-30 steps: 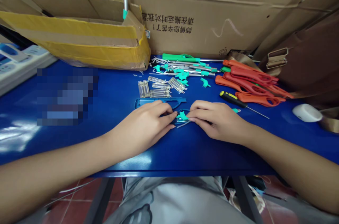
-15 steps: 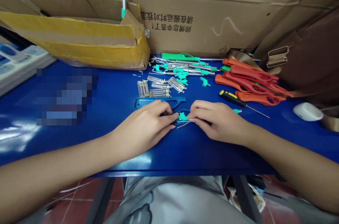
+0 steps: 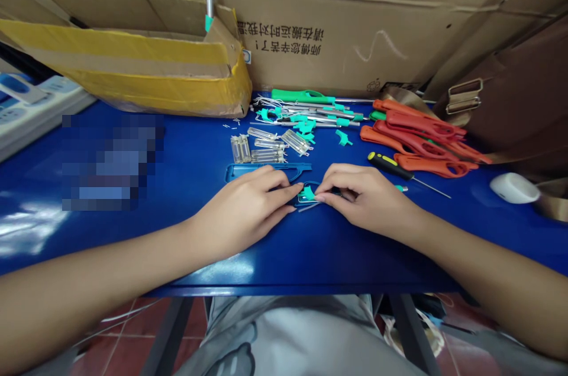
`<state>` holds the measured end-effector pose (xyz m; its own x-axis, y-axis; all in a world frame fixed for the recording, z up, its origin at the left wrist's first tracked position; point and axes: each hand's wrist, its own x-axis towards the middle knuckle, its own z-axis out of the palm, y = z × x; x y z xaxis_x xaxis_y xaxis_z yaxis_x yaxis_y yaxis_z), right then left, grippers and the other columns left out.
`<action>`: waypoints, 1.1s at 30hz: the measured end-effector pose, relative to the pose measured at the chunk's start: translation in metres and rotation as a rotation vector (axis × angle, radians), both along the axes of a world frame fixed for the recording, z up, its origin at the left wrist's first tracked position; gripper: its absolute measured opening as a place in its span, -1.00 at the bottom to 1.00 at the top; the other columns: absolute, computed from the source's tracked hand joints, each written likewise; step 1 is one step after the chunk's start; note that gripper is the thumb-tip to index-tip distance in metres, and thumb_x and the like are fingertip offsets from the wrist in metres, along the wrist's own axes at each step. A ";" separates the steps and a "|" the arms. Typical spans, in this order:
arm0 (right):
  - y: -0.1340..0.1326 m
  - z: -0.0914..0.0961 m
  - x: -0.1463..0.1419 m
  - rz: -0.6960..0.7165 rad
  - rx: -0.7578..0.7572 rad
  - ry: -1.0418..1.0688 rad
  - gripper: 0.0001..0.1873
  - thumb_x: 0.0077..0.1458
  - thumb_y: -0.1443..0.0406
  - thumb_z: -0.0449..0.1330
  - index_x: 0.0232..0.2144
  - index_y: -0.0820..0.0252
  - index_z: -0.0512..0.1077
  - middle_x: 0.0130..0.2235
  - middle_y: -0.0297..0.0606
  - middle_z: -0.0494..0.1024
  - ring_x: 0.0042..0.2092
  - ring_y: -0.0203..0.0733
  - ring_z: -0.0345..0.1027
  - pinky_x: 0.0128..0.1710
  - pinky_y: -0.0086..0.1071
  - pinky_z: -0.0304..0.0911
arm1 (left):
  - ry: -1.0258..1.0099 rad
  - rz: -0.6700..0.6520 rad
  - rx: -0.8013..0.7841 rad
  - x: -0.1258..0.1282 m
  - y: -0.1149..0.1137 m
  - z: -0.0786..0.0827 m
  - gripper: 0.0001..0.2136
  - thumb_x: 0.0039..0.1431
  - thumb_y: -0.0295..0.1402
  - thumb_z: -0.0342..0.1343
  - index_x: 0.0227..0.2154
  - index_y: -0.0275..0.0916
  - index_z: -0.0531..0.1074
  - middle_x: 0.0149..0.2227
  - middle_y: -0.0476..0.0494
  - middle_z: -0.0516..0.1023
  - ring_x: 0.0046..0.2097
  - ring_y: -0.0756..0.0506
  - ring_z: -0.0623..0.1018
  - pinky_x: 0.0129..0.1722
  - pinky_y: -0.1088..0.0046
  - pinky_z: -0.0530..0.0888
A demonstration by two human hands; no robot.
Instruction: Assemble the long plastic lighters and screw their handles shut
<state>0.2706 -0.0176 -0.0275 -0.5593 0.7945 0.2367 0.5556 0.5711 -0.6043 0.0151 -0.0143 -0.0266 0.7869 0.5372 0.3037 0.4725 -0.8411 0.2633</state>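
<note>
My left hand [image 3: 246, 210] lies on a blue plastic handle [image 3: 266, 171] on the blue table [image 3: 186, 186], its fingers pressed down on the handle's right part. My right hand [image 3: 361, 198] pinches a small green plastic piece [image 3: 307, 193] with a thin metal rod, set against the blue handle between the two hands. The fingertips of both hands nearly meet over the green piece. Part of the handle is hidden under my fingers.
Behind my hands lie clear needle clips [image 3: 266, 148], a heap of green pieces with metal rods [image 3: 306, 112], orange handles [image 3: 421, 139] and a black-and-yellow screwdriver [image 3: 393, 167]. A yellow-taped cardboard box [image 3: 133, 68] stands back left, large cartons behind, a white object [image 3: 515, 188] at right.
My right fingers have shifted slightly left and curled tighter on the green piece. My left hand has stayed almost still on the blue handle.
</note>
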 end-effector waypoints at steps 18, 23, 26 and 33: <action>-0.009 0.014 0.004 0.085 0.030 -0.103 -0.98 0.30 0.34 0.17 -0.24 0.15 0.39 -0.17 -0.30 0.49 -0.32 -0.34 0.34 -0.32 -0.42 0.24 | 0.087 0.024 0.086 0.000 -0.002 0.005 -0.73 0.41 -0.38 0.05 0.05 -0.31 0.54 -0.13 -0.22 0.55 -0.12 -0.18 0.54 -0.14 0.26 0.57; -0.006 0.017 0.008 0.023 -0.157 0.021 -0.96 0.26 0.35 0.19 -0.27 0.15 0.37 -0.40 -0.40 0.43 -0.43 -0.36 0.29 -0.44 -0.46 0.22 | 0.076 0.015 0.089 -0.001 0.000 0.003 -0.73 0.44 -0.36 0.02 0.05 -0.30 0.53 -0.07 -0.22 0.58 -0.08 -0.17 0.54 -0.09 0.25 0.57; -0.004 0.017 0.009 -0.010 -0.201 0.075 -0.95 0.27 0.33 0.18 -0.28 0.15 0.36 -0.42 -0.41 0.40 -0.45 -0.36 0.29 -0.46 -0.47 0.24 | 0.074 0.009 0.086 -0.001 0.001 0.002 -0.73 0.44 -0.37 0.01 0.06 -0.30 0.52 -0.05 -0.22 0.59 -0.07 -0.17 0.54 -0.08 0.25 0.57; -0.003 0.016 0.008 0.051 -0.075 0.006 -0.90 0.17 0.44 0.21 -0.28 0.16 0.41 -0.41 -0.42 0.41 -0.44 -0.40 0.25 -0.47 -0.52 0.19 | 0.032 -0.003 0.111 -0.003 -0.001 0.003 -0.74 0.43 -0.41 0.01 0.06 -0.28 0.51 0.01 -0.20 0.59 -0.04 -0.16 0.56 -0.05 0.25 0.57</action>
